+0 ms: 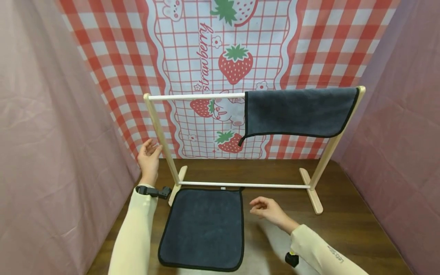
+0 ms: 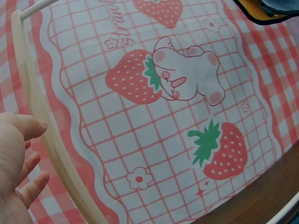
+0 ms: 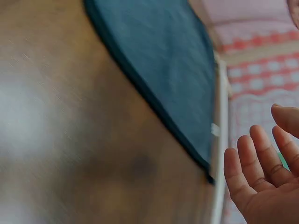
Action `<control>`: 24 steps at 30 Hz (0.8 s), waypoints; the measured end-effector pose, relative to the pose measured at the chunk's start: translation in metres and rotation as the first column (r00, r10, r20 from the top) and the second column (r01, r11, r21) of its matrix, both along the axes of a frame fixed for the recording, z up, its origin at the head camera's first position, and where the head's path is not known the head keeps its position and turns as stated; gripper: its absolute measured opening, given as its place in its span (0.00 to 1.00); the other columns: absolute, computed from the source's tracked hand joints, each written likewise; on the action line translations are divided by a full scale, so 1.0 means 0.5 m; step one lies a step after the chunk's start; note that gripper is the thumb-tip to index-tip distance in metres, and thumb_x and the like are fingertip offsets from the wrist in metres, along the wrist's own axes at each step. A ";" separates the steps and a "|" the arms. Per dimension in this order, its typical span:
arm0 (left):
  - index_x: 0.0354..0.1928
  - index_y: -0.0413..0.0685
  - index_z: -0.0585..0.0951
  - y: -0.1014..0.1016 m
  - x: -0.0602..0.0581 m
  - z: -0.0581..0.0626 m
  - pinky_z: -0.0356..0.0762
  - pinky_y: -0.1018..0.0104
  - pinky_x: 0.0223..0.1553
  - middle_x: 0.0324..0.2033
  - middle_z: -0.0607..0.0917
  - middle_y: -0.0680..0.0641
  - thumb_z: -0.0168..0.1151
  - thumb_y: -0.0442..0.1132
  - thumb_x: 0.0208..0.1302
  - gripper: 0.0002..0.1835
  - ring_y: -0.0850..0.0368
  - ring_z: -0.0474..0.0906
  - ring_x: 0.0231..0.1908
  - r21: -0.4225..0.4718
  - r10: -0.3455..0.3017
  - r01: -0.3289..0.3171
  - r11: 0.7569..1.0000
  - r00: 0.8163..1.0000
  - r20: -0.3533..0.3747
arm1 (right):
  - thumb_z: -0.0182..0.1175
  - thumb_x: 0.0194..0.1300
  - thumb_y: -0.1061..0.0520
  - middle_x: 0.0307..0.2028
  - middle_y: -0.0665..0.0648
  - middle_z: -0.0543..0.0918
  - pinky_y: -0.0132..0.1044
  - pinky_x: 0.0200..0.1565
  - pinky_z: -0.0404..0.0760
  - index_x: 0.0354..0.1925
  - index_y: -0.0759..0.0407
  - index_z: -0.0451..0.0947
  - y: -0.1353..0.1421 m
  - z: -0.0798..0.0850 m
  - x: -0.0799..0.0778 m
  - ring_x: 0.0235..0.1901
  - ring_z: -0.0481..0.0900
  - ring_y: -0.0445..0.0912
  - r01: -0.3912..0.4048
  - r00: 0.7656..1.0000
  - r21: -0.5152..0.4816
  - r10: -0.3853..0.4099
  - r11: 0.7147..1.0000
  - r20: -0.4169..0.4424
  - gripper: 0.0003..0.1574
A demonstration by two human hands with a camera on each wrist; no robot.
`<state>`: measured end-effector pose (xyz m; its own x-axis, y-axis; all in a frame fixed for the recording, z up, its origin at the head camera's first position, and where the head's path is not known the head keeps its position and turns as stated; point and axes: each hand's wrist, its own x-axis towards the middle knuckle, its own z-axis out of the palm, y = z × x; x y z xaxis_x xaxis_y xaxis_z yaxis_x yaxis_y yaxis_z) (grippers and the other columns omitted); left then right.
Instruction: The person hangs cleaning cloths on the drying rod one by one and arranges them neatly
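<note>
A dark grey towel with black edging (image 1: 203, 229) lies flat on the table, in front of a wooden drying rack (image 1: 154, 122). Over the right half of the rack's white top bar hangs a second grey towel (image 1: 299, 112), its loop dangling at the lower left corner. My left hand (image 1: 149, 160) is raised beside the rack's left post, thumb close to the wood, fingers loosely bent and holding nothing. To the right of the flat towel hovers my right hand (image 1: 271, 212), fingers relaxed with nothing in them. In the right wrist view its palm and fingers (image 3: 261, 163) show plainly.
Behind the rack hangs a red and white checked cloth (image 1: 326, 49) with strawberry prints. Pink curtains (image 1: 51, 133) close off both sides. The rack's wooden feet (image 1: 311, 191) stand on the brown table (image 1: 343, 229), joined by a white lower bar (image 1: 268, 186).
</note>
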<state>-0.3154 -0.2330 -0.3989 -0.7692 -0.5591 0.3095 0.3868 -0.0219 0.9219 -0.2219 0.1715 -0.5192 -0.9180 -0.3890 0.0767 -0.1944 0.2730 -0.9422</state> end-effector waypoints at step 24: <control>0.62 0.31 0.74 0.019 -0.036 0.051 0.76 0.61 0.57 0.53 0.78 0.37 0.61 0.23 0.63 0.24 0.52 0.75 0.50 -0.051 -0.018 0.018 0.999 1.000 0.014 | 0.67 0.62 0.41 0.61 0.65 0.71 0.63 0.57 0.69 0.59 0.55 0.75 -0.172 -0.154 0.049 0.61 0.67 0.61 0.037 0.887 0.655 0.278 0.754 -0.369 0.33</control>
<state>-0.3332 -0.2235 -0.3736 -0.7833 -0.5290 0.3264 0.3739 0.0184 0.9273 -0.1975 0.0857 -0.5964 -0.7932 -0.5939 0.1343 -0.5961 0.7124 -0.3703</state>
